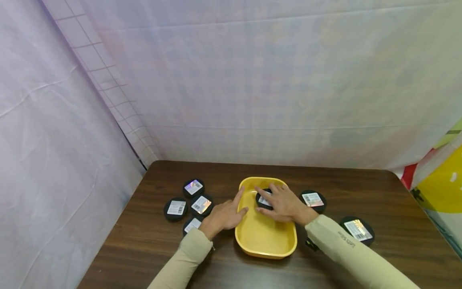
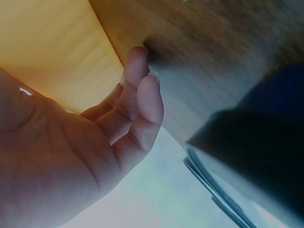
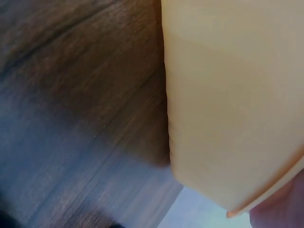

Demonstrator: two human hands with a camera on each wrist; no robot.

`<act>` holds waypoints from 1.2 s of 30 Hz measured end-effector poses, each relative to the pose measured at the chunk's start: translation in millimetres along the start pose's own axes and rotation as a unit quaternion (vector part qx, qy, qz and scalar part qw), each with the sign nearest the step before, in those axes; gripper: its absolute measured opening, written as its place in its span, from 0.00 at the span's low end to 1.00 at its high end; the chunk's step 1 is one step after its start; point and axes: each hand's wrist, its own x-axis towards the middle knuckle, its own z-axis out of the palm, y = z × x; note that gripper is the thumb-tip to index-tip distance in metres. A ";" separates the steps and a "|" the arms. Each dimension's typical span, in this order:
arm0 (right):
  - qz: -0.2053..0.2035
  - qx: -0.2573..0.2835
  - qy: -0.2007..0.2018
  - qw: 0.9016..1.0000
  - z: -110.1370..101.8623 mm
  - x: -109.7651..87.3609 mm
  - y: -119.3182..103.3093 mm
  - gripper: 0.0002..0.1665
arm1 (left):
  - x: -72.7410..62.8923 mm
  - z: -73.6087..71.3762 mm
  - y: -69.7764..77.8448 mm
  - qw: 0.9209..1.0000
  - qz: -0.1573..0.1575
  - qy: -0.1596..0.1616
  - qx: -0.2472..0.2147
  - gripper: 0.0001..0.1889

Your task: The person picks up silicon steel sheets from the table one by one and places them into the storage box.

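A yellow plastic basin (image 1: 265,237) lies on the wooden table. Over its far right part, my right hand (image 1: 285,205) holds a black round disc (image 1: 265,204) with a white label, thumb and fingers at its edge. Whether the disc touches the basin floor I cannot tell. My left hand (image 1: 227,214) is at the basin's left rim, index finger and thumb extended and its other fingers loosely bent. In the left wrist view the palm (image 2: 61,147) faces the camera beside the basin wall, holding nothing. The right wrist view shows mostly the basin's outer wall (image 3: 228,95).
Left of the basin, several labelled black discs (image 1: 175,208) lie grouped on the table (image 1: 144,241); my left arm partly covers one. On the right lie another disc (image 1: 313,200) and one beside my right sleeve (image 1: 357,230). A white curtain (image 1: 270,100) hangs behind the table.
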 end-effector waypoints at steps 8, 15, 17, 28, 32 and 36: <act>0.016 0.027 -0.019 0.999 4.3 2.7 0.4 0.43 | 0.0 0.0 -0.1 1.000 -0.001 -0.001 -0.009 0.37; 0.014 0.021 -0.023 0.999 6.5 5.6 2.7 0.44 | -0.2 0.1 -0.4 1.000 -0.004 -0.005 -0.010 0.37; 0.014 0.018 -0.026 0.999 7.0 6.5 3.0 0.45 | -0.2 0.3 -0.6 1.000 -0.002 -0.004 -0.008 0.37; 0.016 0.005 -0.042 0.999 5.7 8.0 1.2 0.45 | -1.2 -0.4 0.4 1.000 0.002 0.003 -0.004 0.38; 0.015 -0.002 -0.049 0.999 3.8 7.8 -0.1 0.46 | -1.4 0.0 0.6 1.000 0.002 0.003 -0.005 0.37; 0.015 -0.005 -0.055 0.998 4.1 8.1 0.0 0.46 | -1.3 0.0 0.8 1.000 0.000 0.003 -0.005 0.37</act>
